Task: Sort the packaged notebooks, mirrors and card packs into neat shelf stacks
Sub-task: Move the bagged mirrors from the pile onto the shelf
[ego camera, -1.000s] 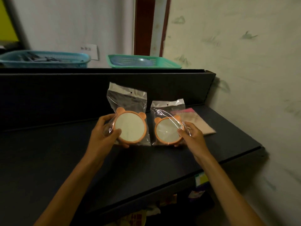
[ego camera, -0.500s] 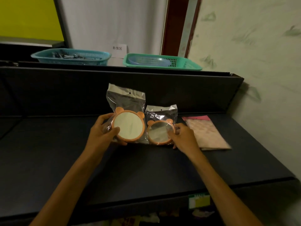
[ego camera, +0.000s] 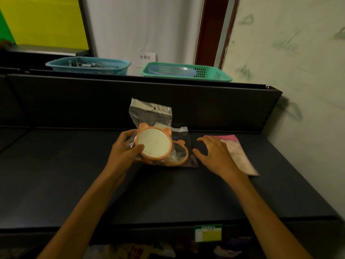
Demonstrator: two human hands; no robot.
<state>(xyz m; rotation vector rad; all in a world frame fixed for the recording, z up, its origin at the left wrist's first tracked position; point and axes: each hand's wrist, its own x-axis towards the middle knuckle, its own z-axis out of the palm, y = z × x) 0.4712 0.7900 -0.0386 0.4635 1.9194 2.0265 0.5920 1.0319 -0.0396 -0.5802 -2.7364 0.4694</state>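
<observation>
Head view: left hand point(ego camera: 125, 152) pinches the bagged bear-eared mirror point(ego camera: 154, 144) over a second bagged mirror point(ego camera: 180, 156) lying on the shelf point(ego camera: 74, 184); right hand point(ego camera: 214, 156) hovers spread, empty. Likely light but fragile, with slippery film; best gripped by the rigid rim.

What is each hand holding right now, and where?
Left hand grips the bagged orange mirror by its left rim. Right hand is open, holding nothing.
</observation>
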